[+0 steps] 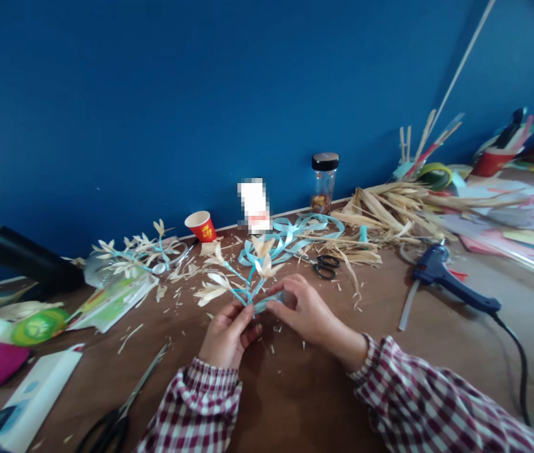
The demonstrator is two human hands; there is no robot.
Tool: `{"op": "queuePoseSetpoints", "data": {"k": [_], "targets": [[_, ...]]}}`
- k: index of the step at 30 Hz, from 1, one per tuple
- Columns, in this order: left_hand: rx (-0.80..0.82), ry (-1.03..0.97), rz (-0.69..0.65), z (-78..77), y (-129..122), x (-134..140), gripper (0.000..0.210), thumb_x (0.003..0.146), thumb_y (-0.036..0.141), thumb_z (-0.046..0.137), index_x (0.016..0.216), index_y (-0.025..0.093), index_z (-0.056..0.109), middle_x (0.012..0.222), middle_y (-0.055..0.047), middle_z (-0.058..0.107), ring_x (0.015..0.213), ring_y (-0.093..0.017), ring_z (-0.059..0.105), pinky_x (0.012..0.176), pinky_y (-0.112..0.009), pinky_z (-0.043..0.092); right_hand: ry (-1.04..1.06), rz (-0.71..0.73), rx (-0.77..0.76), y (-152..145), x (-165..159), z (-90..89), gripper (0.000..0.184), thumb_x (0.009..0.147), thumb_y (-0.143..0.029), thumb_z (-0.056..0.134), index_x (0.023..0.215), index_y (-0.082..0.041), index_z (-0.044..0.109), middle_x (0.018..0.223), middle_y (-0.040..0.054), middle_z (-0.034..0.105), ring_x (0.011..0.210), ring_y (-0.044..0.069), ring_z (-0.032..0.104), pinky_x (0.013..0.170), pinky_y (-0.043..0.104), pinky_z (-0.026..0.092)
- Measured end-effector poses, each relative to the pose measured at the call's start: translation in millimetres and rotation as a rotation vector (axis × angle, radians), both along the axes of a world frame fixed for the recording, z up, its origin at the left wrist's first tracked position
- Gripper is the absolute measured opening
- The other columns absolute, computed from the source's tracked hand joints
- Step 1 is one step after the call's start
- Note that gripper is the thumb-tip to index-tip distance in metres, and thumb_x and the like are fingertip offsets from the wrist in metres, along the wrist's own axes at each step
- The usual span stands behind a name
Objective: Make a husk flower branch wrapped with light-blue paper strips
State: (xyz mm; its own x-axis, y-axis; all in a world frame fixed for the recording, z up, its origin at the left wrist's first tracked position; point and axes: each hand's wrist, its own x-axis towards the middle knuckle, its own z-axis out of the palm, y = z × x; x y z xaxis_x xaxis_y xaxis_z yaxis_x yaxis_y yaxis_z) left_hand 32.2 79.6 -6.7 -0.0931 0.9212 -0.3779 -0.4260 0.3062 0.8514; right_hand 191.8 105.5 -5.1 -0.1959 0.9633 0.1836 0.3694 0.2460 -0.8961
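A blue wall (163, 94) stands behind a brown tabletop (295, 390), where a person in maroon-and-white checked sleeves holds a spray of cream, papery flowers on pale-blue-wrapped stems (248, 291) upright in front of the body.

Beyond the spray and to its right lies a heap of dry, straw-coloured husks (384, 211), pushed toward the wall, apparently to leave room for the hands. Left of the spray and beyond it, a cluster of similar cream flowers (137, 251) rests apart, perhaps to keep it out of the litter. Well to the right of the spray, a dark blue plastic glue gun (453, 280) lies on its side with its cord trailing.

Long black-handled metal scissors (127, 402) sit nearer the person and left of the spray, seemingly within easy reach. Loops of shiny pale-blue ribbon (290, 242) lie just beyond it.

The left hand (229, 330) pinches the base of the spray between thumb and fingers, likely to keep the stems bunched. The right hand (307, 311), thumb against fingers, grips a translucent pale-blue strip (267, 304) just beside the stems, perhaps holding it taut.
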Motion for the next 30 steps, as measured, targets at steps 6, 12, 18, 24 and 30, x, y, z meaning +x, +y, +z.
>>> {"op": "queuePoseSetpoints", "data": {"k": [6, 12, 18, 24, 30], "targets": [[0.028, -0.07, 0.09, -0.9, 5, -4, 0.025, 0.056, 0.02, 0.082, 0.077, 0.014, 0.069, 0.06, 0.002, 0.061, 0.053, -0.007, 0.058, 0.05, -0.015, 0.053, 0.056, -0.151, 0.106, -11, -8, 3.5, 0.012, 0.081, -0.027, 0.056, 0.075, -0.017, 0.057, 0.07, 0.0001, 0.055, 0.057, 0.009, 0.047, 0.054, 0.021, 0.038], [0.055, -0.089, 0.095, -1.0, 2, 2, 0.034, 0.053, 0.025, 0.084, 0.082, 0.015, 0.07, 0.066, 0.001, 0.066, 0.057, -0.007, 0.06, 0.052, -0.014, 0.052, 0.124, 0.065, -0.066, -11, -12, 4.1, 0.021, 0.082, -0.032, 0.055, 0.075, -0.016, 0.066, 0.067, 0.0015, 0.061, 0.06, 0.011, 0.051, 0.054, 0.022, 0.038], [0.023, -0.078, 0.049, -0.5, -2, 10, 0.032, 0.05, 0.027, 0.085, 0.075, 0.014, 0.068, 0.066, 0.0, 0.067, 0.058, -0.008, 0.06, 0.052, -0.015, 0.052, 0.405, 0.144, -0.319, -2, -14, -7.3, 0.028, 0.073, -0.04, 0.064, 0.069, -0.013, 0.06, 0.059, -0.0014, 0.055, 0.051, 0.008, 0.046, 0.048, 0.02, 0.037], [0.009, -0.057, 0.047, 3.3, -3, 13, 0.035, 0.049, 0.028, 0.085, 0.078, 0.015, 0.069, 0.064, 0.002, 0.065, 0.055, -0.007, 0.058, 0.05, -0.014, 0.051, 0.383, 0.163, -0.33, -2, -16, -14.2, 0.027, 0.076, -0.041, 0.059, 0.071, -0.014, 0.057, 0.058, -0.0021, 0.053, 0.05, 0.008, 0.044, 0.046, 0.019, 0.036], [-0.001, -0.009, 0.106, 0.3, -2, 13, 0.035, 0.047, 0.029, 0.085, 0.075, 0.015, 0.068, 0.069, 0.0, 0.067, 0.059, -0.01, 0.061, 0.049, -0.016, 0.052, 0.167, 0.134, -0.166, -4, -17, -20.3, 0.019, 0.082, -0.029, 0.053, 0.069, -0.014, 0.055, 0.061, -0.0023, 0.05, 0.057, 0.009, 0.041, 0.05, 0.019, 0.033]]}}
